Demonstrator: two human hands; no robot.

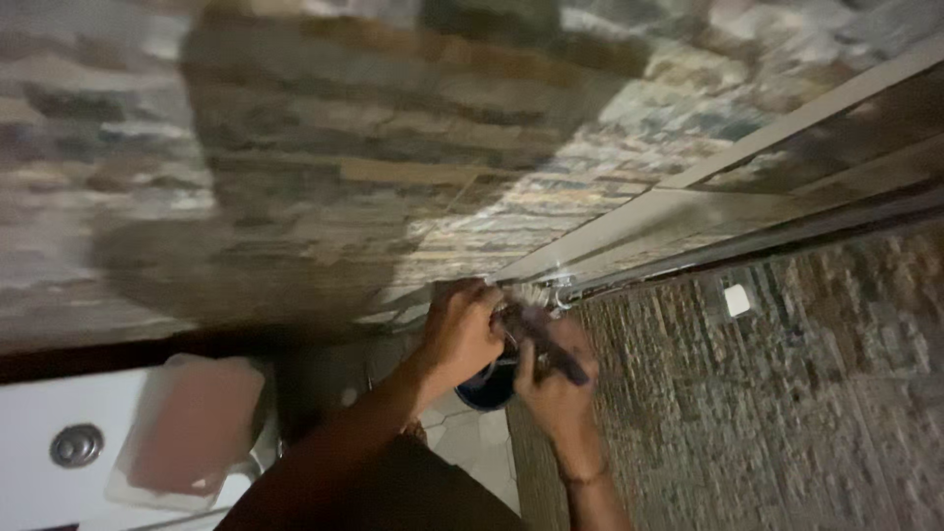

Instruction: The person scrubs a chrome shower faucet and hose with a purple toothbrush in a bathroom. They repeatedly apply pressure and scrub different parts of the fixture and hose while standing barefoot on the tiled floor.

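Observation:
My left hand [462, 329] is curled into a fist against the lower corner of a metal door frame [629, 211]; I cannot tell whether it holds anything. Just right of it, my right hand [553, 385] grips a brush [551, 344] by its dark handle. The pale bristles point up at the frame's corner. A thin bracelet circles my right wrist. Behind and below the hands, a dark blue bucket [489, 391] is partly hidden. The picture is blurred and tilted.
Rough stone tiles cover the wall [324, 147] and the surface at right [787, 393]. A glass panel [836, 138] sits in the metal frame. A white cistern [39, 413] with a round flush button [77, 444] carries a translucent reddish tray [192, 428] at lower left.

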